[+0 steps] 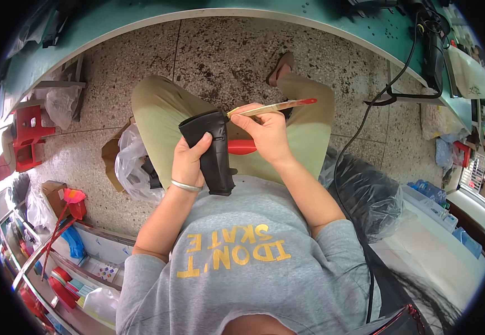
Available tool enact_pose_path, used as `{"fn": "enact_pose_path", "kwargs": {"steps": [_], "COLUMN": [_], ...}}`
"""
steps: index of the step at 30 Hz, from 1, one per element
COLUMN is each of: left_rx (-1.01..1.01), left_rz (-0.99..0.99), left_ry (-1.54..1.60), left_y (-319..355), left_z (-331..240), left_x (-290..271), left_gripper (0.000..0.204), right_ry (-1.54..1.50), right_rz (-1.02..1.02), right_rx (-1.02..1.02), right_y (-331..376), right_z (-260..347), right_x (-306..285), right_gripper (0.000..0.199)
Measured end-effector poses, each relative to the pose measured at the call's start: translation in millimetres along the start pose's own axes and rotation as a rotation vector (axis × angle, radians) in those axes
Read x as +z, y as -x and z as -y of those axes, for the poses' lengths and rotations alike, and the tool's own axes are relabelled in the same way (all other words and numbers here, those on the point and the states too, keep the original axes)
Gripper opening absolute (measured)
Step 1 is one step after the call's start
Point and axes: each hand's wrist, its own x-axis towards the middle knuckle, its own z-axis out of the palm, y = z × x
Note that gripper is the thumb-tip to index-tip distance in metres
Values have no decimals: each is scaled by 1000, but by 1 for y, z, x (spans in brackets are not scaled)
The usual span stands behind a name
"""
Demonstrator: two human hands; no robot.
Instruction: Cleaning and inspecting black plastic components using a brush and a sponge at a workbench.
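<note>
Qty 1 black piece point(215, 153), leather-like, up above khaki trousers point(312, 128), btwn both hands. Clamped in L grip point(189, 162), thumb pressed on top face. Pinched thumb-to-fingers in R grip point(265, 131): 1 brush point(287, 104), red handle end pointing R, other end at upper corner of black piece; contact unclear. On L wrist: 1 bangle point(185, 186).

Containers: 1 clear bag point(133, 167) by L trouser leg, w/ dark stuff inside or behind, can't tell which. 1 big dark bag point(371, 192) on R, contents hidden. Far R, 1 bin point(432, 215), bluish items in or just behind. Upper L, under tabletop point(108, 17): 1 smaller bag point(63, 106).
</note>
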Motion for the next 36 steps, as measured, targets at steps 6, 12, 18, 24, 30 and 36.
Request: {"fn": "enact_pose_path", "kwargs": {"steps": [6, 12, 18, 24, 30, 36], "left_rx": [-38, -11, 2, -34, -33, 4], "left_rz": [40, -48, -19, 31, 8, 10], "left_ry": [-10, -33, -64, -38, -45, -62], "left_y": [-1, -4, -4, -1, 0, 0], "left_z": [2, -1, 1, 1, 2, 9], "left_x": [0, -5, -6, -1, 2, 4], "left_gripper": [18, 20, 19, 19, 18, 18], "right_ry": [-85, 663, 593, 220, -13, -90], "right_rz": [35, -286, -118, -69, -75, 8], "right_rx": [127, -521, -606, -218, -31, 91], "right_y": [3, -40, -12, 2, 4, 10], "right_z": [2, -47, 3, 0, -9, -6], "right_x": [7, -29, -14, 3, 3, 15], "right_gripper": [9, 5, 7, 7, 9, 6]}}
